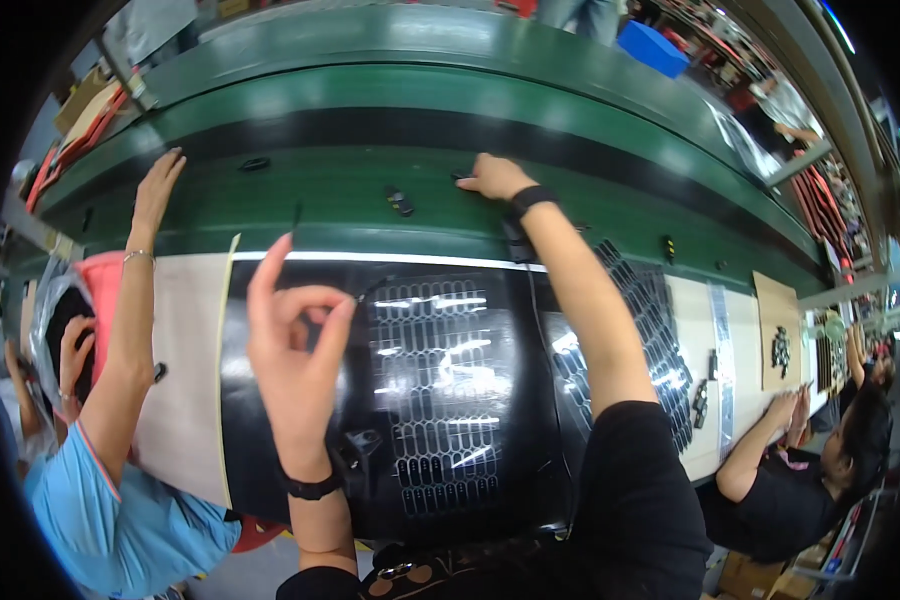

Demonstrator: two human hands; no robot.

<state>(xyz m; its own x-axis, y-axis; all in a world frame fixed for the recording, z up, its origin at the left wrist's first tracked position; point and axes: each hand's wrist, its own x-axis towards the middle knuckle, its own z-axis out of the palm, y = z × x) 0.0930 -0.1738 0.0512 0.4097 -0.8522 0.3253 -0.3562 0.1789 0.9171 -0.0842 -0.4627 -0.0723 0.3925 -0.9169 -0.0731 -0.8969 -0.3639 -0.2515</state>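
My right hand [500, 178] reaches over the green conveyor belt [320, 205], its fingers closed round a small black part [462, 176]. A dark wristband sits on that wrist. My left hand [300, 350] hovers above the black mat [260, 440], index finger raised, thumb and another finger pinched together. A thin dark sliver shows by the pinch, too small to name. Beneath and beside this hand lies a sheet of clear oblong stickers [435, 385], glossy with reflections. Another black part [399, 201] lies on the belt between my hands.
More black parts [256, 164] lie along the belt. A second sticker sheet [630, 330] is under my right arm. At left, a co-worker's arm [130, 330] stretches over the belt beside a pink bin [107, 290]. Another co-worker [780, 490] sits at right, near a brown board [776, 350].
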